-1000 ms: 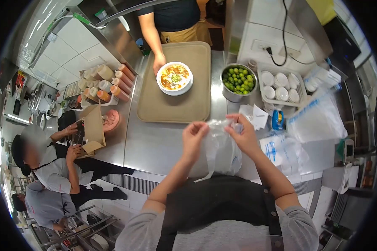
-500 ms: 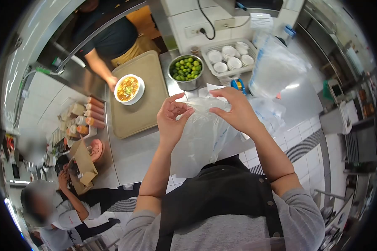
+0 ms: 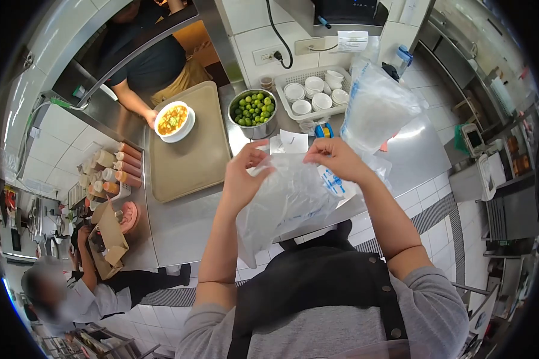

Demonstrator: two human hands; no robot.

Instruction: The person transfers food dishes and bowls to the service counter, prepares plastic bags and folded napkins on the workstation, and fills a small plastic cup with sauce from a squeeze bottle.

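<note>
A thin, translucent plastic bag (image 3: 278, 200), crinkled and loosely flared, was held up above the brushed metal counter (image 3: 191, 224), its film creased into soft, shiny folds. Its upper edge was pinched between the thumb and fingers of the right hand (image 3: 336, 160), while the left hand (image 3: 245, 173) was held at the opposite side of the mouth, its fingers curved and its thumb parted from them; whether the film was touched by the left fingertips cannot be told. The bag lay between the two hands at its top and was hung below them, toward the dark apron (image 3: 317, 272). Beyond the hands, a smooth, rounded white bowl (image 3: 175, 122) was set on a flat, round-cornered brown tray (image 3: 188, 167) and was touched at its side by another person's hand (image 3: 151, 117). Glossy green limes (image 3: 254, 107) were heaped in a cylindrical metal pot (image 3: 259, 130), beside which a perforated white basket (image 3: 286, 110) was filled with small white cups (image 3: 313, 87). A bulky, wrinkled bundle of plastic (image 3: 380, 105) was placed to the right. Compared with the earliest frame, the bag had been spread from a narrow, gathered strip into a broader sheet, and the left thumb and fingers had been opened.
</note>
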